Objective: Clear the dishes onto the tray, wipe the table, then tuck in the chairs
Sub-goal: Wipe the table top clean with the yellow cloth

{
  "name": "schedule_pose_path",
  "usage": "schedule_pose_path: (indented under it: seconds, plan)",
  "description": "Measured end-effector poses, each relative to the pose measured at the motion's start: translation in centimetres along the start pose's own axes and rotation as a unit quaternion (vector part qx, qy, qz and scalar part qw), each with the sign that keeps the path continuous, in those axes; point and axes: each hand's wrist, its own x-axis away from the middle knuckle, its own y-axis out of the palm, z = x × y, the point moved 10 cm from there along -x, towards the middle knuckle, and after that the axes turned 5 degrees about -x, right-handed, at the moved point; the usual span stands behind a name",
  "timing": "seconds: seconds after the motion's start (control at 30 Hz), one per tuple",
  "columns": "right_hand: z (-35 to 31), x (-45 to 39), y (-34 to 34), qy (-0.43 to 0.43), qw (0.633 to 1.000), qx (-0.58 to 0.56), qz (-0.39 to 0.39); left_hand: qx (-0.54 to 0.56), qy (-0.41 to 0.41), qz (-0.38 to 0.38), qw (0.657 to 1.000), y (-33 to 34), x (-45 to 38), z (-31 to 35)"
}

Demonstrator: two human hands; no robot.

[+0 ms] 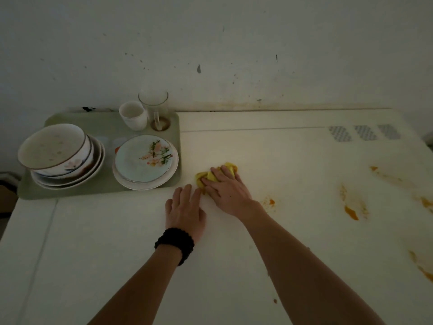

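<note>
— What's behind it all?
— A pale wall [234, 43], speckled with dark marks — one grey drop-shaped blotch [199, 68] near the middle.
— Anything else?
— Three grey hatched patches [364, 133], far right. A black beaded bracelet [175, 242] too.

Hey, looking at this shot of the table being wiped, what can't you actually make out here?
All from the head view:
- Chairs: none in frame.
- Yellow cloth: mostly covered by the right hand.
- Lower dishes on the tray: hidden under the top bowl and floral plate.
- Orange smears: the far-right ones are cut off by the frame edge.
</note>
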Motion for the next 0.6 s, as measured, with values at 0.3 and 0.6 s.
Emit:
schedule_pose_path:
  seconds: [0.3, 0.6]
  plan:
    - [11.3, 0.0, -4.2, 0.077, 0.994, -0.016, 0.076, -0.025, -0.128, 0.02, 0.991, 0.6, -1.6, 1.9]
    - [13.5, -0.2, -5.0, 0.214, 0.965, -0.05, 0.144, -0.043, -0.095, -0.031, 0.994, 0.7, -4.4, 4.2]
